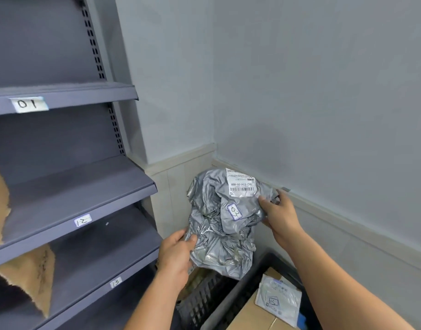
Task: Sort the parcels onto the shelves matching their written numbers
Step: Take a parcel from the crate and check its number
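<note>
Fingers [181, 235] of your left hand [175, 254] are curled into the lower left edge of the grey parcel [216, 234], with the thumb pressed on its front, so that hand grips the crumpled film. Your right hand [282, 216] pinches the upper right edge, thumb on the front just under the shipping label [241, 183] and the other fingers wrapped behind. The grey parcel hangs between your two hands, held up off everything, in front of the wall [324, 91] corner, above the near end of the black crate [204, 298] and just to the right of the shelf unit [85, 186]. It is a soft silver-grey plastic mailer, heavily wrinkled and shiny in the creases, with its lower part sagging towards the crate. The white shipping label sits near its top and reads upside down to you, with a barcode and a printed code. Below it a small white sticker [234, 211] with a blue border carries handwritten marks, and you cannot read them with certainty from here. The shelf edges carry handwritten tags, the lower two marked 12 [82, 220] and 13 [116, 282]. Brown paper parcels [33, 275] lie on those shelves at the left. Inside the crate sit a cardboard box [252, 315] and a white mailer [278, 301] lying on it
</note>
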The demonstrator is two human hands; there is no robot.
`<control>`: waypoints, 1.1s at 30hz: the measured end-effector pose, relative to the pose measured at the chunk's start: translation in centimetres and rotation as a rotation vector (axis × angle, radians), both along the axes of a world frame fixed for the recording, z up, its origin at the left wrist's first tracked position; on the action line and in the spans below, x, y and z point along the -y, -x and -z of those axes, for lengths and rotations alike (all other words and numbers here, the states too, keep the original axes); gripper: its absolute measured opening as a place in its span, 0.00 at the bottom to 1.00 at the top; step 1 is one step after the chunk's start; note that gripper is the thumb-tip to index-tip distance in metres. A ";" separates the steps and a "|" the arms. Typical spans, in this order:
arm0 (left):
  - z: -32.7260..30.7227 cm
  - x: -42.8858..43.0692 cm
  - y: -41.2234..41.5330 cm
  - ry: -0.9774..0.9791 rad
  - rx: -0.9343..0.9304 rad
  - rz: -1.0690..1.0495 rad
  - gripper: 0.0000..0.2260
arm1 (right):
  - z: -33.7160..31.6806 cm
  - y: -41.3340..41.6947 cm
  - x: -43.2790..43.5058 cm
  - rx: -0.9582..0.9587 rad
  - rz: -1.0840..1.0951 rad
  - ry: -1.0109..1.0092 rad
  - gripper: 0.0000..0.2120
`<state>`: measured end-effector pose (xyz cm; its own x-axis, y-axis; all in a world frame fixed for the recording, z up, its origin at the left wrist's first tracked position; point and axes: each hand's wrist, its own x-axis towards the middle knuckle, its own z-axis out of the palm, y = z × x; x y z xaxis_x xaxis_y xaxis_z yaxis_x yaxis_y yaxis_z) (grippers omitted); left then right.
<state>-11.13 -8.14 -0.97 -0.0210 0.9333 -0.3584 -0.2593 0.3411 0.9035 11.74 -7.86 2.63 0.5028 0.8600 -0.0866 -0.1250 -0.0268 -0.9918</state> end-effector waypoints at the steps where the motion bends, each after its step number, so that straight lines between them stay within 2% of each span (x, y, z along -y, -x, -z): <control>1: -0.1 0.5 -0.3 -0.001 0.033 -0.029 0.10 | -0.2 0.6 1.2 0.033 -0.049 0.006 0.25; 3: -0.1 1.4 -1.0 -0.001 0.112 -0.096 0.10 | 0.1 1.5 3.6 0.103 -0.157 0.042 0.31; 6: -0.5 3.6 -2.4 -0.012 0.210 -0.191 0.16 | 1.0 2.4 7.3 0.210 -0.302 0.084 0.30; 11: -1.1 8.7 -4.3 -0.043 0.253 -0.271 0.14 | 2.1 1.9 11.2 0.043 -0.368 0.016 0.28; 18: -2.2 14.4 -2.1 -0.146 0.058 -0.264 0.16 | 0.7 2.8 14.1 0.001 -0.423 -0.073 0.28; 22: -3.7 15.9 1.6 -0.223 0.015 -0.312 0.19 | 0.1 5.3 14.4 0.006 -0.520 -0.075 0.27; 25: -4.3 16.8 4.6 -0.267 0.049 -0.396 0.22 | 0.0 7.5 14.7 0.053 -0.594 -0.070 0.28; 30: -5.1 18.7 8.9 -0.319 -0.002 -0.444 0.14 | -0.5 11.5 15.4 0.153 -0.673 -0.110 0.29; 33: -5.5 20.1 11.5 -0.340 -0.029 -0.509 0.15 | -0.9 14.5 16.0 0.142 -0.711 -0.125 0.29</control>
